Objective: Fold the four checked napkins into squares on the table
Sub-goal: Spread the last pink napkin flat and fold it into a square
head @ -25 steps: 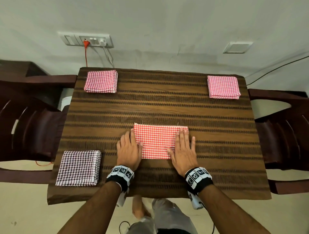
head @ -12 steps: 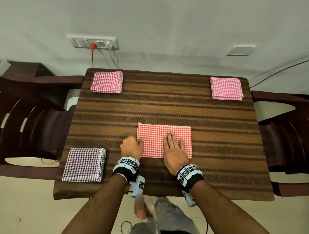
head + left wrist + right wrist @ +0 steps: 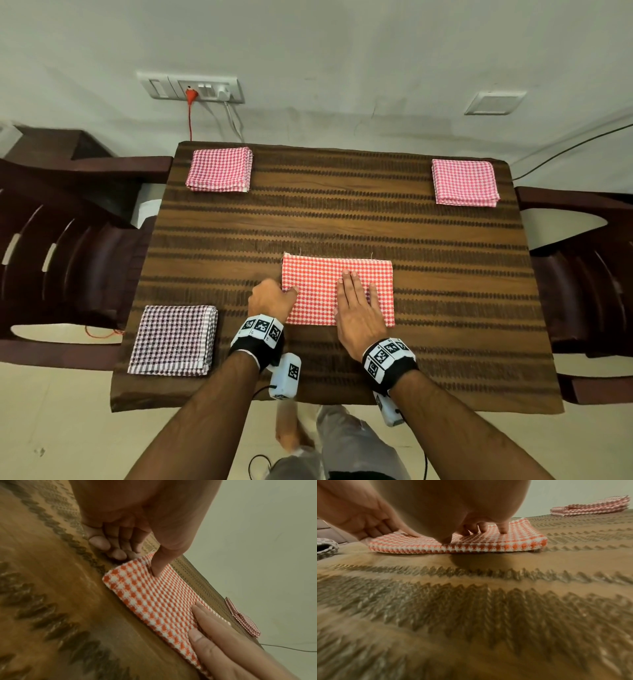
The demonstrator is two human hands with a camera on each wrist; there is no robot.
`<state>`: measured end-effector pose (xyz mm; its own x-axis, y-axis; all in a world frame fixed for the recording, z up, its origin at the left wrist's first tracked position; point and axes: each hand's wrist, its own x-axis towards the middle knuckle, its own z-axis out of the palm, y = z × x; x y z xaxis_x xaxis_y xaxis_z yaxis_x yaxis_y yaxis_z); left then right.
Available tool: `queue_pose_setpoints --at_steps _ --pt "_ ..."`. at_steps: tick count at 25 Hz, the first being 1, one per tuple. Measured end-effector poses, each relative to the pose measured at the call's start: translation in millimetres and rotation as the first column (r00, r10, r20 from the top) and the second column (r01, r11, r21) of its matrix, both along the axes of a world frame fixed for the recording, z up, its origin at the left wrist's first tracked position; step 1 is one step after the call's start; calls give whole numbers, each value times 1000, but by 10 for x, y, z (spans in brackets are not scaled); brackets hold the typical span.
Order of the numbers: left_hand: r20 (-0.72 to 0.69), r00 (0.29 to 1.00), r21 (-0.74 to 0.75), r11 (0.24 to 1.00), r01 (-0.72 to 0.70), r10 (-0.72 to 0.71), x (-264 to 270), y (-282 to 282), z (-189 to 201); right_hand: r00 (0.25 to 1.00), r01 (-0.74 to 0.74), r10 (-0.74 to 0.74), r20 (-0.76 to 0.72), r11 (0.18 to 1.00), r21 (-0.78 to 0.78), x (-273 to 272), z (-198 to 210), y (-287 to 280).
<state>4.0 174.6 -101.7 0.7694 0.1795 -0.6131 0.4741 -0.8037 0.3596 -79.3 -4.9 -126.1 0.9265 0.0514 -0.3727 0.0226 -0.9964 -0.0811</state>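
Observation:
An orange-and-white checked napkin (image 3: 318,287) lies as a wide rectangle in the middle of the brown table (image 3: 342,219). My left hand (image 3: 272,299) grips its left edge, thumb on top and curled fingers (image 3: 109,547) at the edge. My right hand (image 3: 358,308) lies flat on the right half, fingers straight. The same napkin (image 3: 159,601) (image 3: 513,540) fills both wrist views. Folded squares sit apart: a pink one (image 3: 220,169) far left, a pink one (image 3: 464,183) far right, a dark checked one (image 3: 173,341) near left.
Dark wooden chairs stand at the left (image 3: 68,246) and right (image 3: 582,274) of the table. A wall socket plate (image 3: 191,87) with an orange cable and white cables hangs behind the far edge. My legs show below the near edge.
My left hand went from flat on the napkin to curled at its left edge. My right hand slid left from the right edge toward the middle.

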Motion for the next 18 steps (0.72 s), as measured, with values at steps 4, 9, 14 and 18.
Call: queue_pose_setpoints --at_steps 4,9,14,18 --pt "2 1000 -47 999 -15 15 19 -9 15 1000 -5 5 6 1000 3 -4 -28 -5" --pt "-16 982 -357 916 -183 190 24 -11 -35 1000 -4 4 20 1000 -4 -14 -61 -8" --pt "49 959 -557 805 -206 279 -59 -31 52 998 -9 9 54 1000 -14 -27 -100 -27" --pt "178 968 -648 761 -18 175 -159 -169 194 998 -24 25 52 999 -26 -31 -116 -77"
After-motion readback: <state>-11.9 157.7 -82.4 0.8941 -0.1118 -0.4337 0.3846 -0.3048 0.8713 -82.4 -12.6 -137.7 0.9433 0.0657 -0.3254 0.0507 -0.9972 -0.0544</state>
